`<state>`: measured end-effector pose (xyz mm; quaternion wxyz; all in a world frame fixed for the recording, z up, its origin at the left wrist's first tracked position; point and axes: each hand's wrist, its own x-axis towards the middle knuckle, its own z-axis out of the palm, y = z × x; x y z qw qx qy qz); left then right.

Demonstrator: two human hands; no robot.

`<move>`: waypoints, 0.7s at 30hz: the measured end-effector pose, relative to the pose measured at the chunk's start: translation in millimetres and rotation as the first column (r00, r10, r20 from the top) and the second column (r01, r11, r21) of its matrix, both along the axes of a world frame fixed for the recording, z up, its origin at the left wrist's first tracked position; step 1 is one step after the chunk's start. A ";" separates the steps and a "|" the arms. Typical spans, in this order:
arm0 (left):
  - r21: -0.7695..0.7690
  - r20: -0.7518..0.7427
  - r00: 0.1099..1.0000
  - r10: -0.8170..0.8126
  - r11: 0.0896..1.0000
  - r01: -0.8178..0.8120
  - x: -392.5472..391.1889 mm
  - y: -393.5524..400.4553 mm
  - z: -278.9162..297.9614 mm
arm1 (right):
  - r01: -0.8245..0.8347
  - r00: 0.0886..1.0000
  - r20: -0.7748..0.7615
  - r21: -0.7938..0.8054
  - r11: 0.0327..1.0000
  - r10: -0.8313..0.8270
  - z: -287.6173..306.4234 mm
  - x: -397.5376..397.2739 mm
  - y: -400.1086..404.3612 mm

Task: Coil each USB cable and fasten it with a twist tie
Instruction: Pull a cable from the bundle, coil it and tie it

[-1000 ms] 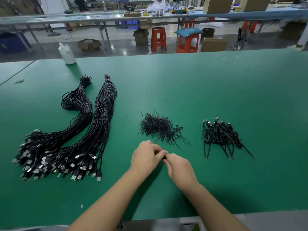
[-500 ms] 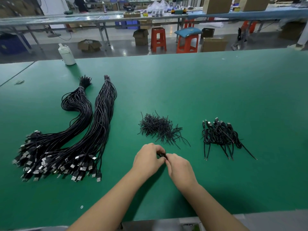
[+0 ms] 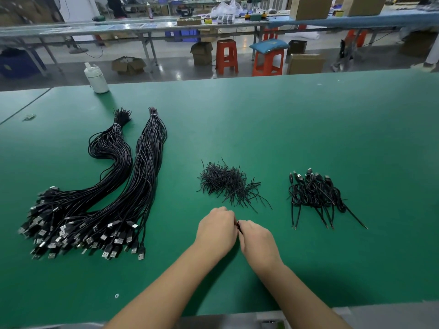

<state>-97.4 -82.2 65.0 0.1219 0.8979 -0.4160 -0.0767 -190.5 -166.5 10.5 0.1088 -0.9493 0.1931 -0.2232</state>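
My left hand [image 3: 217, 230] and my right hand [image 3: 257, 241] meet knuckle to knuckle over the green table [image 3: 308, 129], fingers curled round a small black cable with a twist tie [image 3: 238, 225]; only a short black bit shows between them. Two long bundles of uncoiled black USB cables [image 3: 102, 198] lie at the left, plugs toward me. A loose heap of black twist ties [image 3: 228, 182] sits just beyond my hands. A pile of coiled, tied cables [image 3: 317, 194] lies to the right.
A white bottle [image 3: 96, 78] stands at the table's far left edge. Beyond the table are orange stools [image 3: 226, 55], cardboard boxes and another long bench. A small white speck [image 3: 116, 295] lies near the front edge.
Both hands stay at the same spot, working the small item between them; the fingers have shifted slightly and a bit of black tie now pokes up between the hands.
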 end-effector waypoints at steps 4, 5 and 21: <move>0.019 0.018 0.999 -0.029 0.999 0.029 2.4 0.5 3.0 | -0.001 1.000 0.030 -0.020 1.000 0.002 -5.7 0.2 -1.7; 0.018 0.014 0.999 -0.032 0.999 0.031 2.9 0.6 4.4 | -0.001 0.999 0.032 -0.028 1.000 0.002 -7.3 0.3 -2.1; -0.199 0.001 0.995 0.099 0.975 -0.097 33.5 30.9 34.8 | -0.285 0.955 0.272 0.951 -0.118 -0.118 70.5 -17.0 -56.1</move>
